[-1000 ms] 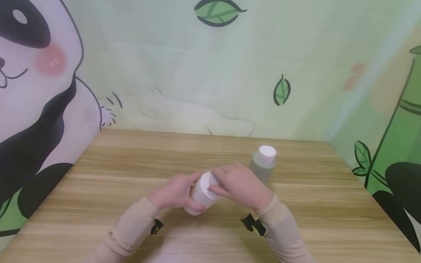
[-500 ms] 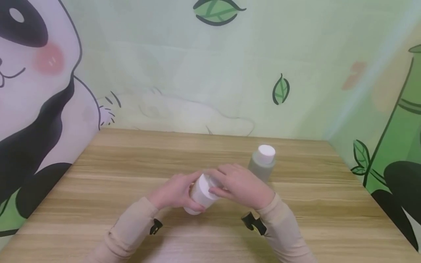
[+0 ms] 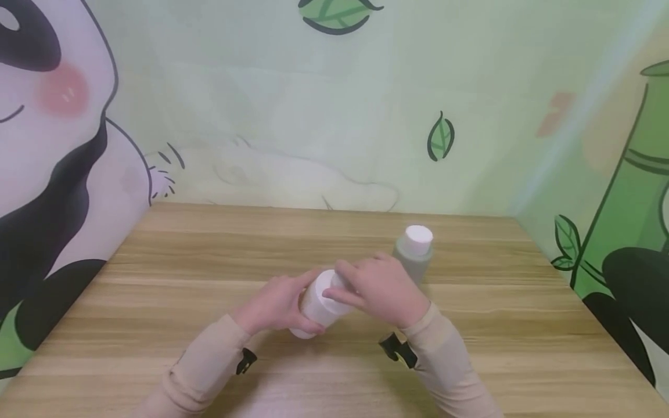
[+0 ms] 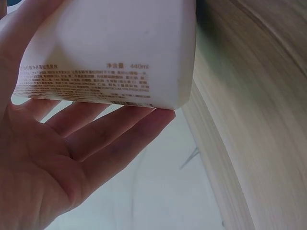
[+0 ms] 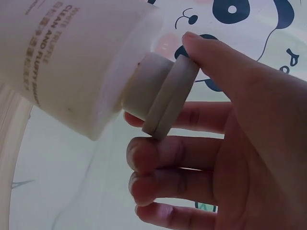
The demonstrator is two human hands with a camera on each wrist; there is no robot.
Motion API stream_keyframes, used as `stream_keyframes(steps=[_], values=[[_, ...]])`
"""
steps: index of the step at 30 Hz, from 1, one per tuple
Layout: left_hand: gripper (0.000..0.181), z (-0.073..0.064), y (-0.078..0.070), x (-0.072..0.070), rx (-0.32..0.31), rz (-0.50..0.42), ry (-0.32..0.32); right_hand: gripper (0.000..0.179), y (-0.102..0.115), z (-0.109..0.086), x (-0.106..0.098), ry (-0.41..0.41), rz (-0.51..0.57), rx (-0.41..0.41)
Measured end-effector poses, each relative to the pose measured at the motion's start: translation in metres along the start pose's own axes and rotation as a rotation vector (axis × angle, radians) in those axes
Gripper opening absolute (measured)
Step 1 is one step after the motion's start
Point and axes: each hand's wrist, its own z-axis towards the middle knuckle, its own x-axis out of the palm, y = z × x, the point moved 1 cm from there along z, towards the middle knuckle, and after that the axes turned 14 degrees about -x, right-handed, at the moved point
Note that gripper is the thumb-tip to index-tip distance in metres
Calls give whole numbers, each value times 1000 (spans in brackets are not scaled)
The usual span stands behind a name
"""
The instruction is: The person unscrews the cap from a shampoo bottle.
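A white shampoo bottle [image 3: 316, 313] is tilted over the table, its capped end toward the upper right in the head view. My left hand [image 3: 274, 303] grips its body, thumb on the near side; the left wrist view shows fingers under the bottle [image 4: 120, 43] and small brown print. At the other end, my right hand [image 3: 384, 290] pinches the white cap [image 5: 170, 96] between thumb and index finger. The right wrist view shows the thumb [image 5: 206, 50] at the cap's edge and the other fingers curled beside it. The cap is on the bottle's neck.
Behind my right hand stands a grey-green bottle [image 3: 413, 261] with a white cap, partly hidden by that hand. The wood-grain table [image 3: 235, 238] reaches back to a green wall [image 3: 292, 87] printed with a panda and leaves. Black buckles [image 3: 398, 350] hang at both wrists.
The head view has shifted slightly, so the scene sits a little left and higher. My right hand has turned a little at the cap; my left hand keeps its grip on the bottle.
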Motion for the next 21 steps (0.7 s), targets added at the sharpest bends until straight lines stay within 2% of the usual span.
stream_keyframes(steps=[9,17,21], values=[[87,0,-1,-1,-18,-17,20,31,0,1,1,-24,-18,-26],[89,-1,1,-1,-26,-24,34,31,-1,-2,1,-28,44,-93],[88,0,1,-1,-27,-17,30,34,-2,-2,0,-19,62,-87]])
